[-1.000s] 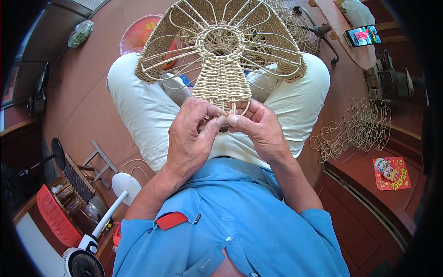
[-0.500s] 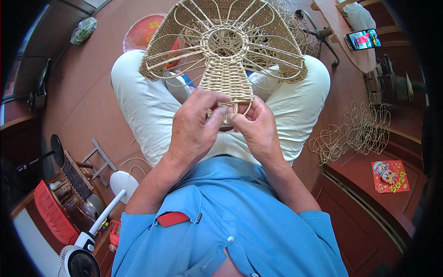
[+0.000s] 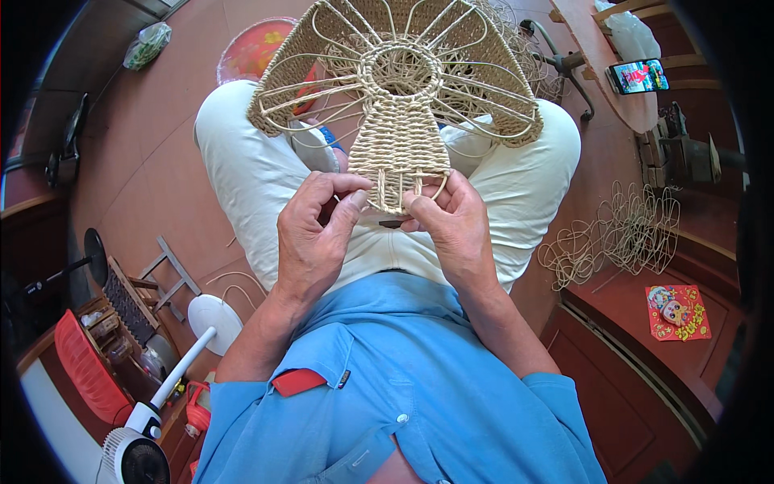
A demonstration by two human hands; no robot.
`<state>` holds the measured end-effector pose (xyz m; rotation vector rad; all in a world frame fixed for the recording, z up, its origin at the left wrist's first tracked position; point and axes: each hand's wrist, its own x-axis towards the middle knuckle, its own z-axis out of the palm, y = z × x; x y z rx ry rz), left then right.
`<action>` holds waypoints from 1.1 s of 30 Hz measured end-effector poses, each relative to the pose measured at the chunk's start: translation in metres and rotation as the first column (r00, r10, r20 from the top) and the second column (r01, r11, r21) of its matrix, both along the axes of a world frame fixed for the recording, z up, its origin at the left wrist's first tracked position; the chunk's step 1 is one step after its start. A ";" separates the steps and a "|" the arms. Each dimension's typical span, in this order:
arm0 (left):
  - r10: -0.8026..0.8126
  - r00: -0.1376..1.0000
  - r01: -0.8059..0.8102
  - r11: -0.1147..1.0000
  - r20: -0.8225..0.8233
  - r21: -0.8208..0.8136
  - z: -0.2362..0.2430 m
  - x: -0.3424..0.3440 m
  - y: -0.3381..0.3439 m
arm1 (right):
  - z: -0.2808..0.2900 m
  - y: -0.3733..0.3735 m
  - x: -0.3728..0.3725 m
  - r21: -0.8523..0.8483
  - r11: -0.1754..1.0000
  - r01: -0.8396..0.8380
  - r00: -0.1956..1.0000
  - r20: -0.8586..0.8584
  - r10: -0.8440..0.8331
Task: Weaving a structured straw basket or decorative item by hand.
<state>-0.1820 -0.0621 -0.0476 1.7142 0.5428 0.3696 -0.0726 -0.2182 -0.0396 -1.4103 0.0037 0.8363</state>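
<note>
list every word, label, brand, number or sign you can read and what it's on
None reads clearly.
Red card: yellow lettering-like marks, too small and blurred to read.
Phone: screen too small to read.
Dark shirt-pocket tag: too small to read.
Woven piece: no text visible.

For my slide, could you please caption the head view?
Left hand and right hand at the lower end of a woven wicker piece.

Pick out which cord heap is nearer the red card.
The right-hand heap, just above the card in the picture; the other heap lies behind the woven piece, partly hidden.
</note>
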 end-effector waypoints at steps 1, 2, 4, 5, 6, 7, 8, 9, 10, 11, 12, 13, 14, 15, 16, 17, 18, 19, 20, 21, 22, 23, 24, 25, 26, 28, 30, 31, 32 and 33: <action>-0.010 1.000 0.010 1.000 -0.002 -0.005 0.000 -0.001 0.000 | 0.001 -0.001 0.001 -0.001 1.000 -0.001 1.000 0.001 0.001; -0.020 1.000 0.019 1.000 -0.004 -0.009 0.000 -0.001 0.001 | 0.002 -0.002 0.002 0.043 0.999 -0.016 0.998 -0.055 0.018; -0.053 0.998 0.053 0.999 -0.023 -0.003 0.000 -0.004 0.003 | 0.002 -0.006 0.005 0.087 0.996 -0.027 0.993 -0.109 0.037; -0.087 0.995 0.087 0.996 -0.043 0.002 0.001 -0.004 0.003 | 0.000 -0.009 0.007 0.114 0.992 -0.055 0.981 -0.181 0.076; -0.088 0.995 0.088 0.996 -0.042 0.002 0.004 -0.003 0.004 | -0.002 -0.011 0.009 0.142 0.986 -0.081 0.961 -0.251 0.116; -0.118 0.990 0.121 0.992 -0.075 0.043 0.009 -0.001 0.005 | -0.003 -0.011 0.010 0.142 0.987 -0.081 0.962 -0.250 0.114; -0.146 0.983 0.155 0.984 -0.109 0.083 0.014 0.001 0.005 | -0.005 -0.011 0.010 0.178 0.981 -0.074 0.948 -0.294 0.125; -0.147 0.983 0.157 0.984 -0.108 0.083 0.016 0.004 0.005 | -0.005 -0.012 0.011 0.213 0.975 -0.066 0.932 -0.337 0.137; -0.168 0.983 0.177 0.976 -0.080 0.127 0.019 0.007 0.005 | -0.006 -0.013 0.011 0.214 0.975 -0.066 0.932 -0.336 0.137; -0.190 0.980 0.196 0.966 -0.053 0.171 0.021 0.009 0.005 | -0.007 -0.015 0.012 0.223 0.972 -0.072 0.928 -0.343 0.147; -0.190 0.980 0.196 0.965 -0.053 0.172 0.023 0.011 0.007 | -0.007 -0.016 0.013 0.231 0.970 -0.078 0.924 -0.349 0.157; -0.236 0.970 0.244 0.949 -0.062 0.200 0.025 0.014 0.008 | -0.008 -0.017 0.013 0.231 0.970 -0.077 0.924 -0.350 0.157; -0.282 0.957 0.291 0.929 -0.073 0.227 0.025 0.015 0.009 | -0.009 -0.017 0.014 0.243 0.967 -0.079 0.921 -0.354 0.164; -0.283 0.956 0.292 0.929 -0.074 0.226 0.023 0.017 0.010 | -0.009 -0.017 0.014 0.255 0.963 -0.082 0.918 -0.357 0.172; -0.312 0.948 0.318 0.908 -0.066 0.274 0.020 0.018 0.011 | -0.010 -0.017 0.014 0.255 0.963 -0.082 0.918 -0.358 0.173; -0.342 0.938 0.342 0.883 -0.059 0.321 0.018 0.019 0.012 | -0.011 -0.018 0.014 0.254 0.964 -0.079 0.921 -0.353 0.168; -0.342 0.938 0.342 0.883 -0.059 0.320 0.019 0.020 0.012 | -0.012 -0.018 0.014 0.253 0.964 -0.076 0.923 -0.347 0.164; -0.361 0.931 0.356 0.858 -0.059 0.369 0.020 0.021 0.011 | -0.013 -0.018 0.013 0.253 0.965 -0.076 0.923 -0.348 0.164; -0.380 0.923 0.369 0.831 -0.059 0.417 0.020 0.022 0.011 | -0.014 -0.019 0.013 0.264 0.961 -0.085 0.927 -0.332 0.173; -0.379 0.924 0.368 0.831 -0.059 0.416 0.020 0.021 0.009 | -0.015 -0.019 0.013 0.276 0.957 -0.094 0.930 -0.317 0.183; -0.378 0.924 0.362 0.815 -0.058 0.453 0.020 0.020 0.007 | -0.016 -0.019 0.012 0.276 0.956 -0.096 0.930 -0.317 0.185; -0.378 0.924 0.356 0.797 -0.057 0.488 0.020 0.018 0.006 | -0.016 -0.018 0.009 0.260 0.962 -0.084 0.945 -0.285 0.160; -0.375 0.925 0.354 0.798 -0.058 0.488 0.019 0.016 0.005 | -0.016 -0.017 0.007 0.245 0.967 -0.072 0.958 -0.253 0.135; -0.371 0.927 0.350 0.796 -0.060 0.494 0.019 0.014 0.004 | -0.017 -0.017 0.005 0.244 0.967 -0.073 0.958 -0.253 0.136; -0.366 0.929 0.346 0.794 -0.062 0.499 0.018 0.013 0.003 | -0.019 -0.017 0.003 0.243 0.968 -0.060 0.972 -0.206 0.112; -0.364 0.929 0.346 0.802 -0.061 0.486 0.015 0.013 0.003 | -0.022 -0.016 0.001 0.244 0.969 -0.047 0.984 -0.157 0.088; -0.363 0.930 0.346 0.810 -0.060 0.474 0.013 0.012 0.003 | -0.024 -0.012 -0.001 0.172 0.983 -0.061 0.998 0.011 0.060; -0.356 0.933 0.338 0.816 -0.053 0.470 0.012 0.012 0.003 | -0.023 -0.010 -0.003 0.172 0.983 -0.061 0.998 0.010 0.060; -0.350 0.936 0.329 0.821 -0.045 0.465 0.010 0.011 0.003 | -0.022 -0.009 -0.006 0.157 0.987 -0.030 1.000 0.007 0.030; -0.351 0.935 0.330 0.821 -0.045 0.466 0.008 0.011 0.002 | -0.020 -0.006 -0.008 0.141 0.990 0.000 1.000 0.005 -0.001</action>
